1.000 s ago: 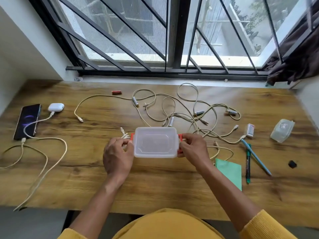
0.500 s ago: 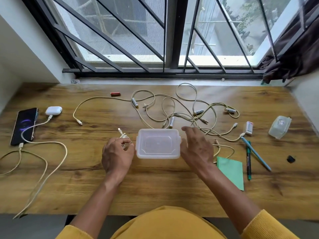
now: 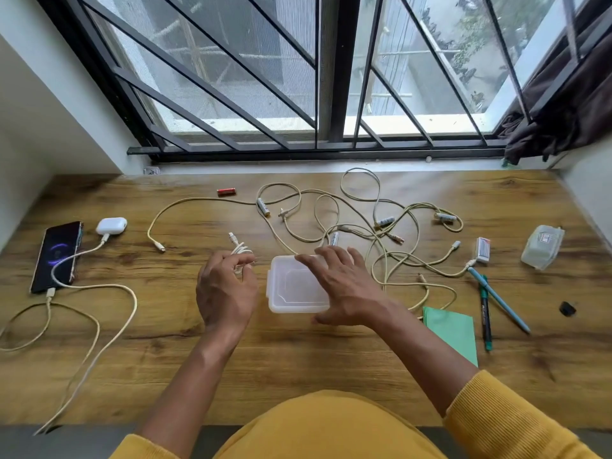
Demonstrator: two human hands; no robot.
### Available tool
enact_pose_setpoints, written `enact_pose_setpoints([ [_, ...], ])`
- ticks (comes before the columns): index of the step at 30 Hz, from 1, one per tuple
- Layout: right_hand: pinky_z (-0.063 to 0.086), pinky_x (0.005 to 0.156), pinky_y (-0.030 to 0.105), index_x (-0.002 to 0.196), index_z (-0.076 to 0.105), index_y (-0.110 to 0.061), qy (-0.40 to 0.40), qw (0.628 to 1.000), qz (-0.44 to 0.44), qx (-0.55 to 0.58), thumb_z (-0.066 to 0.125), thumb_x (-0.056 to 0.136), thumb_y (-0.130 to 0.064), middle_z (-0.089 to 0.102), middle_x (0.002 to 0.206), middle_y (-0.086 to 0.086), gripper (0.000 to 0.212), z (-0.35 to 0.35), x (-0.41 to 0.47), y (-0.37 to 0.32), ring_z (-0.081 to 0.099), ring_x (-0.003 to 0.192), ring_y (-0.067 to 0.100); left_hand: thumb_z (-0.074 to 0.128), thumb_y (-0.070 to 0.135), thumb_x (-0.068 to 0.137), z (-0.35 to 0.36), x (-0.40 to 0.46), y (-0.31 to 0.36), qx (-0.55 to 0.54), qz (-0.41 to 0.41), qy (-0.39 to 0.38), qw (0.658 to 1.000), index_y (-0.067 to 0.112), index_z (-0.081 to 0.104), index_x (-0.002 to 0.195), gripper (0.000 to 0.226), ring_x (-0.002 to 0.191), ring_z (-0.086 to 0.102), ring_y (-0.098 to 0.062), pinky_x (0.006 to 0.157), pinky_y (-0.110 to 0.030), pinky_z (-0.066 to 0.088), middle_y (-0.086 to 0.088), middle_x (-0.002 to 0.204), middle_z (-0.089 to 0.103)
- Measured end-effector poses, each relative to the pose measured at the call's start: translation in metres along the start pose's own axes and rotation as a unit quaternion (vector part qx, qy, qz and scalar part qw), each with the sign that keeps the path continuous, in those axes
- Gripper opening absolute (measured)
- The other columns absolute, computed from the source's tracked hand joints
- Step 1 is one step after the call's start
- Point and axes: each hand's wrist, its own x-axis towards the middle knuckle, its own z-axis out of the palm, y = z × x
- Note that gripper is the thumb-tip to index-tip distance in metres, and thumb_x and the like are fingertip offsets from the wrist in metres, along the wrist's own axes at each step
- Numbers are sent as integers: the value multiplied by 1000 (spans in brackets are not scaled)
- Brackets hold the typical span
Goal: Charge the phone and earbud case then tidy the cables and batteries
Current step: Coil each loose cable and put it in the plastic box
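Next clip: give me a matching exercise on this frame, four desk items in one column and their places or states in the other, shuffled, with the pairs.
Items:
1. phone
2. red battery
3. coiled cable
4. plastic box

Places or states:
A. under the flat fingers of the right hand
B. far left of the desk, screen lit, cable plugged in
C. held in the left hand
D. alone near the window sill, left of the cable tangle

Pairs: 1-B, 2-D, 3-C, 4-A
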Motion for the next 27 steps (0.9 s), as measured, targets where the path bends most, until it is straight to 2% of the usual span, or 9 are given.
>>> enact_pose_setpoints([
  [7, 20, 124, 50, 158, 20, -42, 60, 994, -16, 91, 79, 68, -71, 36, 155, 1, 111, -10, -6, 3, 32, 143, 25, 65, 9, 94, -1, 1, 3, -27, 2, 13, 1000, 26, 82, 103, 26, 98, 65, -16, 86, -32, 51, 9, 109, 73],
  [11, 37, 113, 48, 148, 35, -43, 83, 972, 7, 219, 73, 76, -72, 45, 148, -5, 86, -30, -11, -6, 43, 131, 19, 65, 8, 95, -4, 6, 1, -45, -3, 10, 999, 28, 82, 101, 27, 101, 67, -15, 86, -29, 48, 8, 110, 73],
  [14, 54, 100, 50, 133, 45, -42, 65, 907, 27, 416, 66, 88, -68, 57, 141, 0, 56, -45, -6, -19, 59, 123, 20, 62, 7, 97, -15, 9, -3, -63, -3, 31, 998, 28, 82, 103, 30, 105, 68, -15, 90, -33, 51, 8, 111, 74],
  [16, 58, 91, 59, 127, 51, -28, 75, 851, 44, 518, 57, 95, -61, 64, 125, 10, 46, -53, 4, -31, 68, 111, 30, 58, 5, 97, -25, 12, -8, -69, 1, 52, 996, 28, 82, 103, 33, 107, 68, -15, 91, -32, 51, 7, 112, 74],
  [18, 59, 84, 65, 119, 58, -12, 89, 797, 64, 594, 53, 103, -42, 67, 118, 24, 35, -56, 16, -44, 71, 103, 43, 56, 5, 97, -36, 17, -13, -77, 2, 78, 994, 27, 82, 105, 35, 107, 68, -15, 90, -30, 50, 8, 110, 74],
  [20, 64, 70, 59, 107, 66, -7, 94, 773, 84, 622, 53, 107, -20, 74, 107, 28, 18, -57, 25, -62, 77, 86, 44, 57, 4, 96, -48, 21, -20, -99, 9, 113, 989, 26, 82, 105, 34, 102, 67, -12, 88, -30, 52, 11, 106, 71],
  [22, 65, 60, 50, 103, 68, -11, 82, 780, 104, 612, 55, 106, -14, 76, 101, 24, 14, -53, 33, -82, 78, 77, 37, 57, 2, 96, -60, 24, -27, -117, 17, 146, 982, 23, 82, 106, 34, 100, 63, -5, 86, -21, 50, 10, 106, 69],
  [24, 63, 54, 42, 113, 66, -9, 59, 784, 122, 605, 57, 104, -13, 75, 103, 21, 13, -42, 41, -100, 78, 79, 35, 57, 1, 97, -70, 27, -37, -115, 23, 164, 979, 21, 82, 108, 34, 103, 63, -6, 86, -10, 46, 5, 108, 70],
  [27, 64, 57, 42, 136, 52, -12, 2, 767, 136, 627, 63, 99, -8, 69, 117, 21, 39, -16, 52, -124, 76, 93, 37, 56, 0, 97, -76, 31, -48, -114, 33, 147, 982, 21, 81, 110, 35, 109, 65, -14, 88, -8, 45, 1, 112, 71],
])
